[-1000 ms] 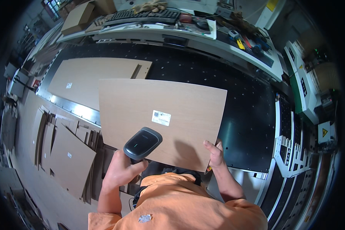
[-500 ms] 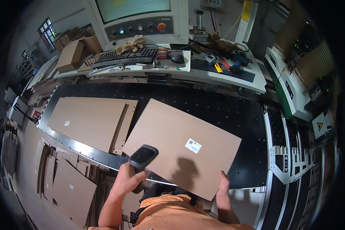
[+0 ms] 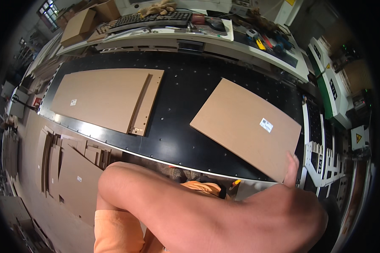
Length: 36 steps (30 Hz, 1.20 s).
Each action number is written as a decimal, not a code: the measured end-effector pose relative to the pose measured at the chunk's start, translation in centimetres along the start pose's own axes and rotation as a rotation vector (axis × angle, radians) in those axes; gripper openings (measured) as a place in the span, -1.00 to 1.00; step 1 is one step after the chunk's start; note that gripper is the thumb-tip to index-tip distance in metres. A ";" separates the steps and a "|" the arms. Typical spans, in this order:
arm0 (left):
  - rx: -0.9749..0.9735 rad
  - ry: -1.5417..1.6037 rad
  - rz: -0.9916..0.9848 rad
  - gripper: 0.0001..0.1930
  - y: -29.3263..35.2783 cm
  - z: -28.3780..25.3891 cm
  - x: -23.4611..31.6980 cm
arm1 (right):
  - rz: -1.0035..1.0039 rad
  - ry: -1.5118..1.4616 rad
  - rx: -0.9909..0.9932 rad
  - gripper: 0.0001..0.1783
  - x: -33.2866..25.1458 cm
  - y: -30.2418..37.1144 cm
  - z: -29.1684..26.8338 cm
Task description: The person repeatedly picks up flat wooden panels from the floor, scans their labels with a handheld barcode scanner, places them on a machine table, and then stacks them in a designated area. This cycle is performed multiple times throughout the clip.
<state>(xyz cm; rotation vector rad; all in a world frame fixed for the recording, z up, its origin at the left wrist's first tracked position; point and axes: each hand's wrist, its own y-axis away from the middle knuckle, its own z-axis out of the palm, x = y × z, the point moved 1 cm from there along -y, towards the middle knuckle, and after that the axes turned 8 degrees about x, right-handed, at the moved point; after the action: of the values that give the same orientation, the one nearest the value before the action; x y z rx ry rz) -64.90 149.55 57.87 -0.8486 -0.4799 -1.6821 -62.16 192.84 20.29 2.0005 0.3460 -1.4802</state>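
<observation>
A brown wood-fibre panel (image 3: 245, 122) with a white label (image 3: 266, 125) lies slanted over the right part of the black machine bed (image 3: 177, 139). My right hand (image 3: 290, 170) grips its right edge near the front corner; its wrist is hidden behind my left arm. The left forearm reaches across my body from left to right. My left hand (image 3: 304, 206) is at the lower right, its fingers out of sight, beside a dark shape that I cannot make out. Further left on the bed lies a larger labelled panel (image 3: 101, 97), with a narrow drilled strip (image 3: 144, 114) along its right side.
Behind the bed, a white desk (image 3: 228, 31) carries a keyboard (image 3: 152, 20), gloves (image 3: 158, 7), a mouse (image 3: 216, 24) and tools. Upright panels (image 3: 78, 181) stand at the lower left. White and green machinery (image 3: 331, 90) flanks the right.
The panel has moved right, away from the left one. My left arm has swung across to the right, and the barcode scanner it held is no longer clearly visible. The view has tipped downward.
</observation>
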 end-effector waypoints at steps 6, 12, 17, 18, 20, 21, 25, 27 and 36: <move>-1.398 -1.241 -0.065 -0.61 1.6 -0.5 1.3 | -1.013 1.163 0.221 -0.38 -8.6 6.8 5.4; -0.409 -0.704 -0.247 -0.72 2.4 -8.7 -2.7 | -0.745 1.273 -0.252 -0.14 0.0 18.2 13.0; 0.210 -0.808 -0.676 -0.77 -0.8 -21.9 -11.6 | -0.567 1.254 -0.003 -0.02 -0.6 12.5 15.0; 0.306 -0.896 -0.723 -0.75 -0.4 -24.7 -13.3 | -0.573 1.253 0.029 0.00 -0.8 11.4 15.0; 0.425 -0.826 -0.695 -0.73 1.4 -29.3 -16.1 | -0.467 1.292 0.042 0.04 -1.1 9.1 15.0; 0.501 -0.780 -0.672 -0.72 2.5 -31.2 -17.3 | -0.409 1.249 0.008 0.09 -1.1 7.9 15.3; 0.660 -0.582 -0.559 -0.64 4.9 -36.0 -21.2 | -0.497 1.185 0.077 0.11 -1.0 3.5 16.2; 0.703 -0.613 -0.499 -0.60 5.5 -36.7 -22.3 | -0.493 1.181 0.103 0.12 -1.1 1.6 16.5; 0.714 -0.644 -0.391 -0.56 6.2 -38.1 -23.0 | -0.578 1.188 0.214 0.10 -1.9 -5.1 13.7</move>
<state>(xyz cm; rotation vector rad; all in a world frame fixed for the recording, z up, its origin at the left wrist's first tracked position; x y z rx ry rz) -67.40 136.39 14.98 -0.7606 -1.6616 -1.3694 -76.07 188.62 17.91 2.9230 1.3692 -0.3859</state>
